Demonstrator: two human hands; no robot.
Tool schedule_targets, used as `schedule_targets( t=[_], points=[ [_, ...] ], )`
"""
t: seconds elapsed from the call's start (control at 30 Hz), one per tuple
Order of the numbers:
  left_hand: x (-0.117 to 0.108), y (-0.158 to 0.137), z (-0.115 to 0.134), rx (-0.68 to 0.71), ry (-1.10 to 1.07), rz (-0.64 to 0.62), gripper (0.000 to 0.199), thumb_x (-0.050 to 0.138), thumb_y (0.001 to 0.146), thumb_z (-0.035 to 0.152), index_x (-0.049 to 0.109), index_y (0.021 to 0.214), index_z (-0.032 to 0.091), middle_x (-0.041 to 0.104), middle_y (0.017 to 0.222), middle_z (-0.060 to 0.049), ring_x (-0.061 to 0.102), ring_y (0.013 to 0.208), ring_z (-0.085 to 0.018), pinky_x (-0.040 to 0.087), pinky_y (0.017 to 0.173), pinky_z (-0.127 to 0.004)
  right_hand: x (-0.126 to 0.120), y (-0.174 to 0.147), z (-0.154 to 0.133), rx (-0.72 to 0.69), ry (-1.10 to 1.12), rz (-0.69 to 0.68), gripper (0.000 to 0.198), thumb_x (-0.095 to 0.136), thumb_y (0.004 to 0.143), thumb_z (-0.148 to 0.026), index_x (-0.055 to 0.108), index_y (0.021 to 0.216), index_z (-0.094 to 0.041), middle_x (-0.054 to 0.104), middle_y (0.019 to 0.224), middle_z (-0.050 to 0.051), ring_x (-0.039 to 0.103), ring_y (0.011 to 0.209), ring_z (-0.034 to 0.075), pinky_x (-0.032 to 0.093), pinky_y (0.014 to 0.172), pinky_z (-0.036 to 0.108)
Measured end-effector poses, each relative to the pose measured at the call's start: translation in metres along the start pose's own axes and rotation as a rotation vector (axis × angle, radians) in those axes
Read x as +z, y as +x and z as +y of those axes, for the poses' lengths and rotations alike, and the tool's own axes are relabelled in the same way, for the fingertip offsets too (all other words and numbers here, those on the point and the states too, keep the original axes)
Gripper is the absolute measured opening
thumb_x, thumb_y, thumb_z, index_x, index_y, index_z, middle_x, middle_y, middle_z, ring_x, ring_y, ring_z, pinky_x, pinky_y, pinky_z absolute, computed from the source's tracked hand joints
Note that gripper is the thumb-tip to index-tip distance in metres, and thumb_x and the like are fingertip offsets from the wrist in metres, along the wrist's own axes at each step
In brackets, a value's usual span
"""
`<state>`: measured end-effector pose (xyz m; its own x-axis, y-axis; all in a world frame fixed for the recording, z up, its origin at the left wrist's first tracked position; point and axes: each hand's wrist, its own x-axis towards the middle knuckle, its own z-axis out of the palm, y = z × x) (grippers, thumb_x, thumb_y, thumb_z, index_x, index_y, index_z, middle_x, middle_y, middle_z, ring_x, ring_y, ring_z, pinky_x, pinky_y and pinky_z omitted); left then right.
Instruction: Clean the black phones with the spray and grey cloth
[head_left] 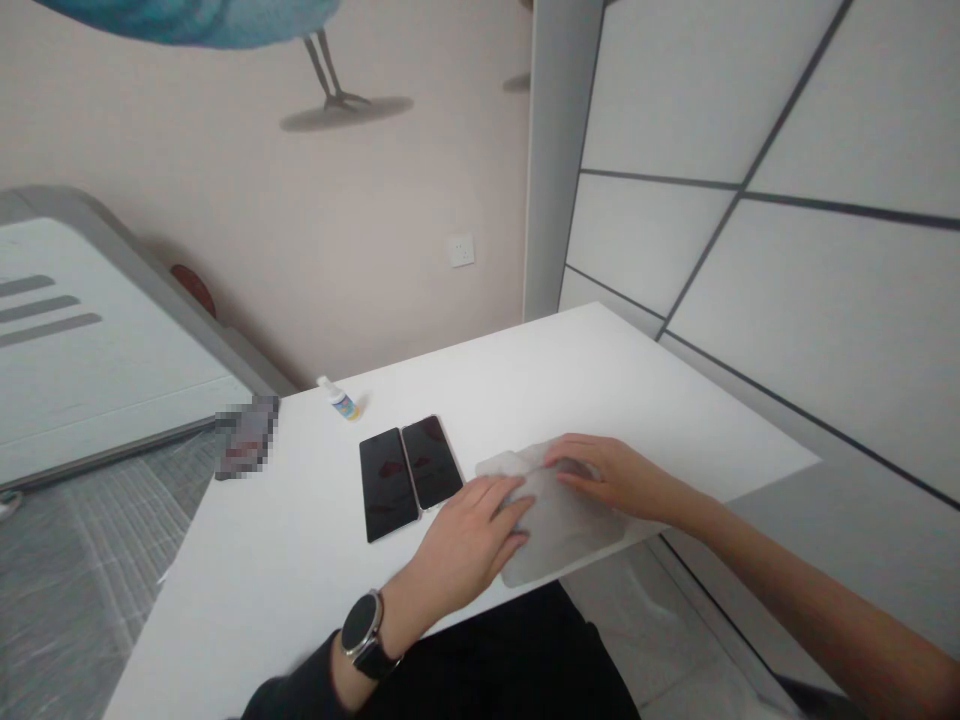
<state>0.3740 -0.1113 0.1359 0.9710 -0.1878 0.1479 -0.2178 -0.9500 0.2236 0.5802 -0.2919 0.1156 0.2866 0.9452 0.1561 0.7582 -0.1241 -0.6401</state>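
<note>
A grey cleaning cloth [559, 525] lies flat near the front right edge of the white table [285, 560]. My left hand [469, 540], with a dark watch on its wrist, rests fingers-down on the cloth's left part. My right hand [607, 475] presses flat on the cloth's far right part. Two black phones lie side by side just left of the cloth, screens dark: the left phone [386, 483] and the right phone [431, 461]. A small white spray bottle [339, 399] lies on its side behind them.
A blurred dark object [244, 438] sits at the table's far left edge. A bed with a grey cover [67, 560] stands to the left. A wall with a socket [462, 250] is behind, and a panelled wall [787, 250] runs along the right.
</note>
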Motion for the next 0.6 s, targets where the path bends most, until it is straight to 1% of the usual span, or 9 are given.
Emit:
schedule_targets(
  t=[0.07,0.13,0.23,0.3,0.4,0.5,0.57,0.6],
  points=[
    [0.010,0.005,-0.009,-0.043,0.102,-0.018,0.058,0.047,0.100,0.052,0.049,0.146,0.016,0.050,0.154,-0.018,0.047,0.141,-0.032,0.041,0.113,-0.054,0.018,0.008,0.003,-0.024,-0.068,0.042,0.037,0.056,0.097,-0.040,0.066,0.130,-0.027,0.064,0.141,0.010,0.058,0.131,0.031,0.045,0.112,0.053],
    [0.019,0.006,-0.016,-0.088,0.154,-0.048,0.074,0.043,0.097,0.064,0.040,0.153,0.016,0.044,0.158,-0.019,0.040,0.147,-0.035,0.036,0.116,-0.059,0.033,0.010,0.007,-0.058,-0.155,0.033,0.052,0.057,0.098,-0.043,0.053,0.147,-0.027,0.049,0.156,0.011,0.045,0.144,0.032,0.035,0.119,0.057],
    [0.024,0.003,-0.023,-0.147,0.154,-0.052,0.084,0.038,0.094,0.072,0.035,0.157,0.017,0.041,0.160,-0.018,0.037,0.149,-0.035,0.028,0.119,-0.063,0.042,0.011,0.011,-0.089,-0.244,-0.005,0.068,0.054,0.099,-0.049,0.033,0.159,-0.026,0.036,0.164,0.012,0.034,0.151,0.032,0.026,0.122,0.061],
    [0.022,0.004,-0.026,-0.177,0.149,-0.049,0.090,0.038,0.091,0.077,0.035,0.157,0.016,0.041,0.160,-0.018,0.035,0.149,-0.038,0.023,0.120,-0.066,0.042,0.014,0.014,-0.085,-0.273,-0.025,0.073,0.053,0.099,-0.055,0.028,0.161,-0.027,0.033,0.165,0.012,0.031,0.152,0.033,0.024,0.122,0.062],
    [0.017,0.008,-0.033,-0.207,0.157,-0.065,0.099,0.038,0.086,0.083,0.035,0.157,0.014,0.040,0.160,-0.017,0.032,0.150,-0.042,0.017,0.120,-0.069,0.039,0.026,0.021,-0.078,-0.303,-0.060,0.075,0.050,0.098,-0.062,0.028,0.161,-0.027,0.031,0.166,0.013,0.030,0.153,0.034,0.021,0.121,0.065],
    [0.015,0.011,-0.040,-0.205,0.156,-0.081,0.101,0.036,0.085,0.085,0.035,0.157,0.014,0.039,0.161,-0.016,0.031,0.151,-0.042,0.015,0.120,-0.069,0.034,0.049,0.034,-0.100,-0.317,-0.079,0.068,0.044,0.100,-0.062,0.033,0.159,-0.028,0.032,0.165,0.012,0.031,0.152,0.034,0.020,0.121,0.066],
    [0.016,0.010,-0.043,-0.206,0.158,-0.070,0.097,0.032,0.088,0.082,0.034,0.157,0.014,0.039,0.161,-0.017,0.033,0.150,-0.040,0.017,0.120,-0.068,0.027,0.068,0.045,-0.095,-0.330,-0.042,0.063,0.045,0.101,-0.059,0.040,0.156,-0.029,0.036,0.164,0.011,0.032,0.152,0.035,0.018,0.122,0.066],
    [0.016,0.009,-0.045,-0.211,0.162,-0.061,0.094,0.031,0.091,0.079,0.033,0.157,0.014,0.038,0.161,-0.018,0.034,0.150,-0.038,0.019,0.120,-0.067,0.022,0.077,0.049,-0.072,-0.343,0.002,0.062,0.047,0.100,-0.058,0.045,0.153,-0.027,0.038,0.163,0.012,0.031,0.152,0.037,0.015,0.122,0.066]
  ],
)
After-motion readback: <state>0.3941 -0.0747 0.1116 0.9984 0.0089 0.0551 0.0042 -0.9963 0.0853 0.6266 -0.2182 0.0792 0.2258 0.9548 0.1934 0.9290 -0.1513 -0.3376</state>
